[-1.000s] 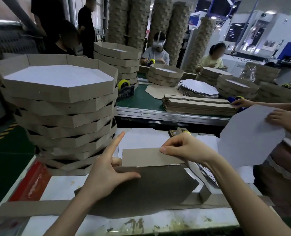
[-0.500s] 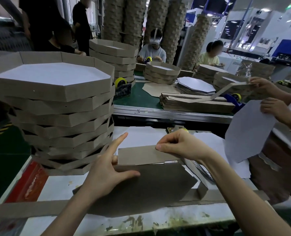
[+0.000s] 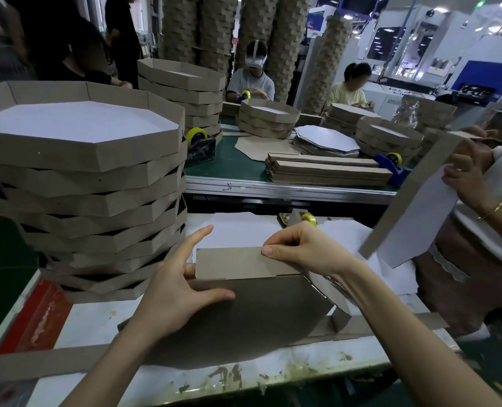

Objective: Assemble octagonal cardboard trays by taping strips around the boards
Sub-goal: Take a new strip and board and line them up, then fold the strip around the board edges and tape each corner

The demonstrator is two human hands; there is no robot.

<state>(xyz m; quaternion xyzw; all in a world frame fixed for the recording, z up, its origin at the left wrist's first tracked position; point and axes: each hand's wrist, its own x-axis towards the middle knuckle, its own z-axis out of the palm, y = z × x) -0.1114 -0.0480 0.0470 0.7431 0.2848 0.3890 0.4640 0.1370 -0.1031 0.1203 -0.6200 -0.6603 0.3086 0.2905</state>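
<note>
**Strip held upright at the board's far edge**

The grey board (image 3: pixel 243 324) lies flat at the middle of the bench (image 3: pixel 97 324), reaching close to the bench's near edge. A strip (image 3: pixel 232 264) stands upright along the board's far edge. One of its panels faces the camera and the next folds away round the board's right side.

The right hand (image 3: pixel 305 251) pinches the top edge of the facing panel between the thumb and curled fingers. The left hand (image 3: pixel 173 292) rests on the left part of the board with its fingers spread. Its thumb stretches flat across the board and its index finger points straight up beside the strip's left end. Its other fingers are partly hidden behind the strip.

A stack of finished trays (image 3: pixel 82 177) fills the bench's far left corner. A tape dispenser (image 3: pixel 308 218) with a yellow roll sits at the far edge, behind the right hand. A flat strip (image 3: pixel 38 362) lies along the near left edge, running under the board.
</note>
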